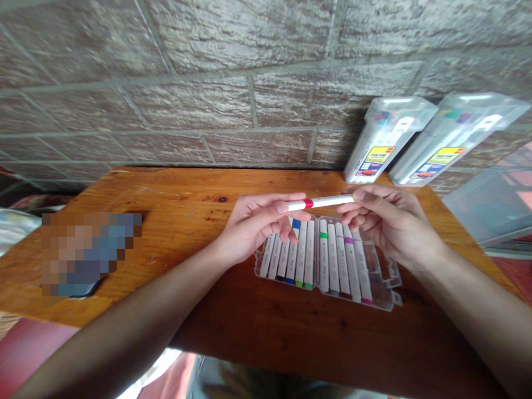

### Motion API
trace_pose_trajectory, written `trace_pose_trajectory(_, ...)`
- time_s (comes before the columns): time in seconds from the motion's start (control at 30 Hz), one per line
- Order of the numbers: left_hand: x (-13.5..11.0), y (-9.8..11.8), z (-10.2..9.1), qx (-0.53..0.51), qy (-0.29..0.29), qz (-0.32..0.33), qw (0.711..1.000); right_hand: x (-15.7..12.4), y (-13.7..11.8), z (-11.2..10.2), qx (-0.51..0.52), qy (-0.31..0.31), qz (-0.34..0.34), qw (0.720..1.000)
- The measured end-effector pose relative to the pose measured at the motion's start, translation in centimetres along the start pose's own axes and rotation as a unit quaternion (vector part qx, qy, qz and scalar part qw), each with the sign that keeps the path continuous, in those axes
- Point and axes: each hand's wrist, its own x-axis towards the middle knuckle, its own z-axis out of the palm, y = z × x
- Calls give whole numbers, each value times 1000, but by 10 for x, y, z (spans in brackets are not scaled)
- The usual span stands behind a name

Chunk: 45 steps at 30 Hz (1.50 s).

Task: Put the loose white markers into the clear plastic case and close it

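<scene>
Between my two hands a white marker with a red band (pixel 328 201) is held nearly level above the table. My left hand (pixel 261 221) pinches its left end between thumb and fingers. At the other end, the thumb and fingertips of my right hand (pixel 380 213) close on it. Below lies an opened clear plastic case (pixel 388 302) with several white markers (pixel 341 263) side by side in both halves; some carry green, blue or purple bands. My left fingers hide part of the case's upper left.
Two clear marker boxes, one on the left (pixel 374 149) and one on the right (pixel 440 149), stand at the back right against the stone-block wall (pixel 208 111). A pixelated item (pixel 91 255) lies on the left of the wooden table (pixel 166 194).
</scene>
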Motion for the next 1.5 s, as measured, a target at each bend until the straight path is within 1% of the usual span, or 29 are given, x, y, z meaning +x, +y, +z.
trace_pose_trajectory(0.27,2,1,2,0,7,5,1000,1,-1,1,7,5,-4,1000)
trace_pose_trajectory(0.53,5,-2,-1,10,29,8,1000,-1,-2,2,9,6,-19,1000)
trace_pose_trajectory(0.9,8,-5,0,56,84,-8,995,-2,1,1,-22,-9,-47,999)
trace_pose_trajectory(1.1,9,-7,-3,80,80,-4,994,-3,1,1,-31,-17,-53,998)
trace_pose_trajectory(1.3,8,-7,-3,119,79,8,990,-7,0,5,-75,-29,-73,994)
trace_pose_trajectory(1.5,5,-6,1,163,67,14,984,-10,2,9,-166,-35,-91,981)
